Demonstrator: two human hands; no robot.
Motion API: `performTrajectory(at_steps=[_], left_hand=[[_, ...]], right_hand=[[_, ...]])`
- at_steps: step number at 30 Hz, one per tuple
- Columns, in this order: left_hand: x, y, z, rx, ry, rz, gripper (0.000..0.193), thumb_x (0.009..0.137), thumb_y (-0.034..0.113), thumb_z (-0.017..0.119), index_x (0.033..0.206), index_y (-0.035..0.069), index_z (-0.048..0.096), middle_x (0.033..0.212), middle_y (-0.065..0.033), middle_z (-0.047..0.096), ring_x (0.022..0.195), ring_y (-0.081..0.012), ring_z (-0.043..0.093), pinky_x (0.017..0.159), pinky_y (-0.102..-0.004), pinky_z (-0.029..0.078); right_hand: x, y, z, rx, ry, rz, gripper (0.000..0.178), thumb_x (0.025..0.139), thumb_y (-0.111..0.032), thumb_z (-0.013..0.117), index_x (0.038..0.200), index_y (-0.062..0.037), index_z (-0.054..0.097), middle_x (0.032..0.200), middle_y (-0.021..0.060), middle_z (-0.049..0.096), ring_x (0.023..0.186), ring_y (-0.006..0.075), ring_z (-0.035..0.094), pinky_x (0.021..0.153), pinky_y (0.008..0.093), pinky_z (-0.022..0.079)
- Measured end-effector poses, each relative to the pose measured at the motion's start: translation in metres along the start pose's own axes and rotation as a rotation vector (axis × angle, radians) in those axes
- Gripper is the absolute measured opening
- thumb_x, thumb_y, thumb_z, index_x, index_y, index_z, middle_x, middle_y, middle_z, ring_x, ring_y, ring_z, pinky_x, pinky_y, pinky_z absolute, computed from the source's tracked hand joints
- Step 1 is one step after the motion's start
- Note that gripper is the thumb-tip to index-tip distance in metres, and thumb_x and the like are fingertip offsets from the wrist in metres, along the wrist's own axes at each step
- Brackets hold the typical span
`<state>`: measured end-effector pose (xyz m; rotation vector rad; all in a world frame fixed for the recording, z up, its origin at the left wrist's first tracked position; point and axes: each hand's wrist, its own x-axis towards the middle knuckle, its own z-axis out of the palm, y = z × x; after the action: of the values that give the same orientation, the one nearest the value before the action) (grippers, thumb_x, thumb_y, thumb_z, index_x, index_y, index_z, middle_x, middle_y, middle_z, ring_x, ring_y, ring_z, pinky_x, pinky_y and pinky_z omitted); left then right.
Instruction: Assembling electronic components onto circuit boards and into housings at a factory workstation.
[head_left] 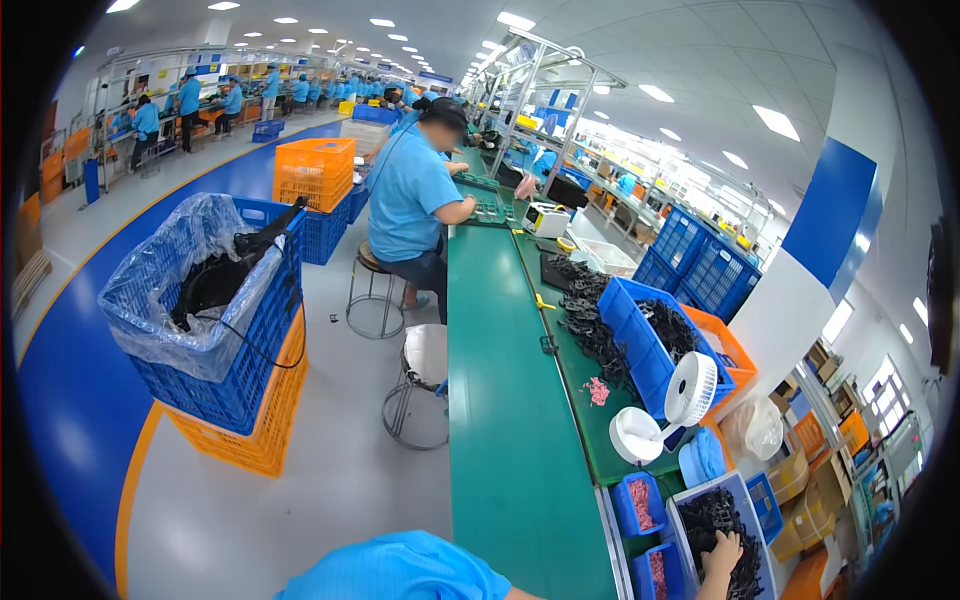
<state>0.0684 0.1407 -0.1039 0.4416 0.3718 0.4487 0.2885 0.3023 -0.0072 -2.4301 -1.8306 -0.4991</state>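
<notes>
The right hand (722,556) was down in a grey tray (690,500) at the bottom right, fingers spread and dug into a heap of black parts (715,515). Couldn't tell whether it had actually closed on any of them, since the fingertips were buried in the pile. The left hand wasn't in the picture at all, only a blue sleeve (400,570) bulging up from the lower edge.

Just left of the tray sat two small blue bins (640,505) holding pink bits (tiny things, no idea what exactly). Above them on the green bench (500,420) stood a small white fan (690,388) next to a white round dish (636,436), with a few more pink bits (597,390) loose on the mat nearby. Further up, a bigger blue crate (630,330) full of black parts stood beside an orange crate (735,352), and more black parts (585,310) were piled straight on the bench.

Across the aisle on the left, a blue crate lined with clear plastic (200,300) was stacked on an orange one. A person in a blue shirt (415,195) sat on a stool further along the bench, hands on the work there, and an empty stool (425,375) stood nearer.
</notes>
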Motion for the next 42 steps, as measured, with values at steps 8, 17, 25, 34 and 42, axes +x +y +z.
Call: performTrajectory(at_steps=[8, 17, 25, 34, 42], left_hand=[[0.010, -0.007, -0.014, 0.097, -0.132, 0.002, 0.016, 0.089, 0.009, 0.058, 0.096, -0.004, 0.062, 0.084, -0.0161, 0.065, 0.077, -0.0257, 0.064, 0.069, -0.0396, 0.057], [-0.014, -0.001, -0.002, 0.210, -0.168, 0.056, 0.010, 0.088, 0.010, 0.060, 0.091, 0.002, 0.063, 0.084, -0.0077, 0.065, 0.082, -0.0186, 0.062, 0.073, -0.0344, 0.054], [-0.014, 0.027, 0.000, 0.086, -0.007, -0.033, 0.014, 0.086, 0.015, 0.062, 0.080, 0.002, 0.060, 0.084, -0.0067, 0.061, 0.082, -0.0161, 0.060, 0.076, -0.0321, 0.054], [-0.009, 0.012, -0.002, 0.071, -0.044, -0.037, 0.015, 0.090, 0.015, 0.060, 0.098, 0.003, 0.056, 0.091, -0.0125, 0.065, 0.092, -0.0248, 0.062, 0.086, -0.0443, 0.052], [-0.016, 0.018, 0.003, 0.016, -0.026, -0.005, 0.017, 0.091, 0.024, 0.061, 0.098, 0.010, 0.055, 0.088, -0.0077, 0.062, 0.089, -0.0203, 0.061, 0.081, -0.0394, 0.053]], right_hand=[[0.001, 0.022, -0.005, -0.036, 0.118, -0.096, 0.025, 0.061, -0.010, 0.073, 0.086, -0.0091, 0.072, 0.083, 0.0144, 0.068, 0.083, 0.0327, 0.063, 0.078, 0.0442, 0.048], [-0.021, 0.108, -0.001, 0.363, 0.430, 0.293, 0.030, 0.068, -0.017, 0.067, 0.095, -0.0045, 0.068, 0.087, 0.0197, 0.066, 0.084, 0.0377, 0.063, 0.076, 0.0427, 0.049], [-0.021, 0.116, -0.006, 0.616, 0.321, 0.620, 0.048, 0.072, -0.046, 0.068, 0.099, -0.0061, 0.069, 0.089, 0.0173, 0.068, 0.088, 0.0322, 0.065, 0.080, 0.0396, 0.047], [-0.080, 0.133, -0.032, 1.933, 0.516, 0.816, 0.013, 0.082, -0.012, 0.069, 0.088, -0.0113, 0.058, 0.079, 0.0011, 0.059, 0.070, 0.0179, 0.058, 0.072, 0.0401, 0.052], [-0.187, 0.066, -0.049, 2.239, 0.104, 0.643, 0.013, 0.087, -0.016, 0.064, 0.099, -0.0122, 0.060, 0.093, 0.0028, 0.066, 0.083, 0.0181, 0.065, 0.074, 0.0370, 0.055]])
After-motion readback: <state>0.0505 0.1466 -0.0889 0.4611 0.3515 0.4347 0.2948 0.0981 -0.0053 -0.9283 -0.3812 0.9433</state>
